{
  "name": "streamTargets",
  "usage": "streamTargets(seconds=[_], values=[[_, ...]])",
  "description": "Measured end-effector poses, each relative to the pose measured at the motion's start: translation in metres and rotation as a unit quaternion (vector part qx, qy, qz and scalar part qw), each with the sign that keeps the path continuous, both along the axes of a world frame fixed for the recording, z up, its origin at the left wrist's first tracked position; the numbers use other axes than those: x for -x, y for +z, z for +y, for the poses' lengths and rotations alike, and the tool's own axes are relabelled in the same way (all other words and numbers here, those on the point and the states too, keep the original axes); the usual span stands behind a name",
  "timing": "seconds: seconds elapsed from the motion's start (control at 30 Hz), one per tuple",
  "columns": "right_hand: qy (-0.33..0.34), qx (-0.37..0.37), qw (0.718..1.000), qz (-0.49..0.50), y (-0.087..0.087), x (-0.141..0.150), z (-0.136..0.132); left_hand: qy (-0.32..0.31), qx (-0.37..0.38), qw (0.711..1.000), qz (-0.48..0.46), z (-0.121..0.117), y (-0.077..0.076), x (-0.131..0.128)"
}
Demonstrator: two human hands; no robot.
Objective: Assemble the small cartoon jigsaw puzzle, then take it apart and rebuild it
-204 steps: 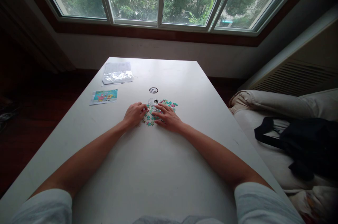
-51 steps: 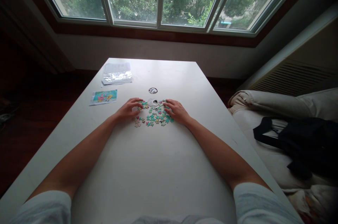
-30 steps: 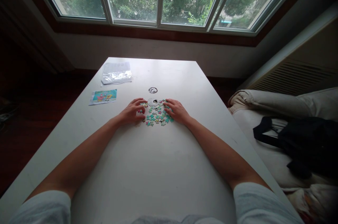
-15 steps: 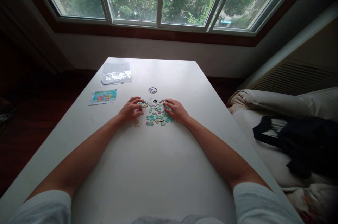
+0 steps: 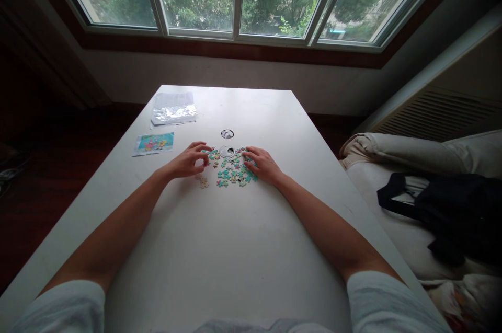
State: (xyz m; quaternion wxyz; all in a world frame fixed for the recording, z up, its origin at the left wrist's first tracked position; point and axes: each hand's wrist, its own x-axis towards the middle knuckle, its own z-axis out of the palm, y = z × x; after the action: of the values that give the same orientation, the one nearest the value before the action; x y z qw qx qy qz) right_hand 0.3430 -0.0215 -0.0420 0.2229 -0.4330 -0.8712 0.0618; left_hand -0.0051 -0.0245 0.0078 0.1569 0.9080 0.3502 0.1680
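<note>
Small jigsaw puzzle pieces [image 5: 235, 173], mostly teal with some yellow and pink, lie loose on the white table [image 5: 219, 249]. My left hand [image 5: 191, 159] hovers at the left edge of the pile, its thumb and fingers curved apart with a gap between them. Several pale pieces [image 5: 203, 182] lie just below it. On the right edge of the pile rests my right hand [image 5: 263, 164], fingers spread and touching pieces. Between the hands, at the top of the pile, sits a round lid-like disc [image 5: 227, 151].
A second round disc [image 5: 227, 134] lies farther back. At the left are a printed picture card [image 5: 153, 143] and a clear plastic bag on paper [image 5: 173, 108]. Beside the table's right edge stands a cushioned seat [image 5: 368, 186] with a dark bag [image 5: 451, 207]. A window is beyond.
My left hand has shifted slightly left and up, uncovering a few puzzle pieces near its fingertips. My right hand stays in place.
</note>
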Motion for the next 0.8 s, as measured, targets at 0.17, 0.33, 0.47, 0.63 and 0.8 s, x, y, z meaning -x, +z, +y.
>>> streamTargets(seconds=[0.17,0.33,0.47,0.63,0.8], values=[[0.001,-0.003,1.0,-0.005,-0.001,-0.001,0.0,-0.032,0.067,0.995,0.066,0.0,0.014,0.017],[0.002,-0.006,1.0,0.0,-0.001,-0.001,0.001,-0.019,0.025,0.993,0.117,-0.004,0.015,0.014],[0.006,-0.007,1.0,-0.001,-0.002,0.0,0.002,0.018,-0.061,0.993,0.104,-0.008,0.015,0.001],[0.004,-0.006,1.0,0.0,-0.002,0.0,0.002,0.016,-0.033,0.993,0.11,-0.009,0.017,-0.003],[0.004,-0.007,1.0,0.0,-0.002,0.0,0.001,-0.01,0.021,0.995,0.097,-0.01,0.019,-0.002]])
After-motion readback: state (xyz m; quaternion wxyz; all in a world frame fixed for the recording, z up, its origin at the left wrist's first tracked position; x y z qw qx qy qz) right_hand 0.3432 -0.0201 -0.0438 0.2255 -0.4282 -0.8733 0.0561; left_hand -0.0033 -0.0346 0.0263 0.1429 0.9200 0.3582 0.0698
